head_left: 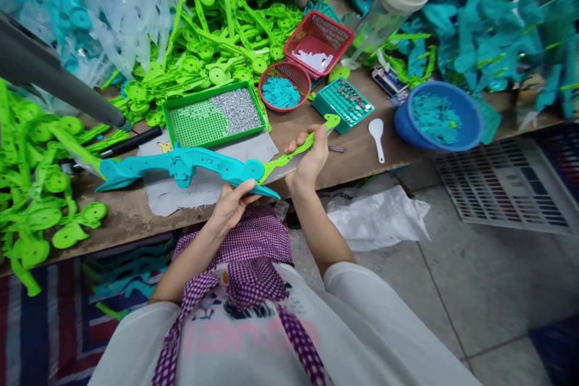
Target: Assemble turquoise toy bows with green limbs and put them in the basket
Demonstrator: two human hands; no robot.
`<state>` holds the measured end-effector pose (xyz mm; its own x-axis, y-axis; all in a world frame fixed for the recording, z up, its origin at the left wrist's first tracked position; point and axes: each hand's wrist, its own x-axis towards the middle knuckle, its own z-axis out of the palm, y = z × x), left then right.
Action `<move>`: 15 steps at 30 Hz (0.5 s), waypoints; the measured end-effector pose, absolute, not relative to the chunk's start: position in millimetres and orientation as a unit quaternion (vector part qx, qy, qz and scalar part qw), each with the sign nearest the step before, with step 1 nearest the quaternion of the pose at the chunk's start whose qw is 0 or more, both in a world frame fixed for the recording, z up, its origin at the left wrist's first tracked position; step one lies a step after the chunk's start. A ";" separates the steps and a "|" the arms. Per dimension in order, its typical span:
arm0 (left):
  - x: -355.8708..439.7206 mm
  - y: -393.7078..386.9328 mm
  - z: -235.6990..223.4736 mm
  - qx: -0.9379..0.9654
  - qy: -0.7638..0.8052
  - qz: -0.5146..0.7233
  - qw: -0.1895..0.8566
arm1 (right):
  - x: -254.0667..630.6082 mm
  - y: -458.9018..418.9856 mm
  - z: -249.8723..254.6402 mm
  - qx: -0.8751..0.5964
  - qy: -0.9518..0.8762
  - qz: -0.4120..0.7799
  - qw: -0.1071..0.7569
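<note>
Shirt (384,319) fabric, white, fills the bottom of the view, with a checked apron (253,244) over it. Above, the left hand (233,202) pinches the right end of a blue part (217,163) between thumb and fingers, near its round joint. The right hand (310,157) has its fingers wrapped around a green arm (283,160) that meets that joint; the arm's tip sticks out above the fist. Both pieces are held up over the table's (357,157) front edge, the blue one in front of a pale cloth (167,196). Just beyond sits a green tray (194,120) of small silver pieces. Right of it stand a round red basket (280,72) holding blue bits, a teal box (346,123), a white spoon (377,136) and a blue bowl (409,126). Green parts (230,30) are heaped behind the tray.
</note>
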<state>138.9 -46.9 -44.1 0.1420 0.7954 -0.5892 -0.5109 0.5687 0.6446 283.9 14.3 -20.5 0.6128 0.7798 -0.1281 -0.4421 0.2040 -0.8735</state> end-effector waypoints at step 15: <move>135.2 -23.2 -83.3 0.359 0.460 0.436 0.685 | 296.7 25.6 -2.3 -0.500 -0.255 0.325 0.761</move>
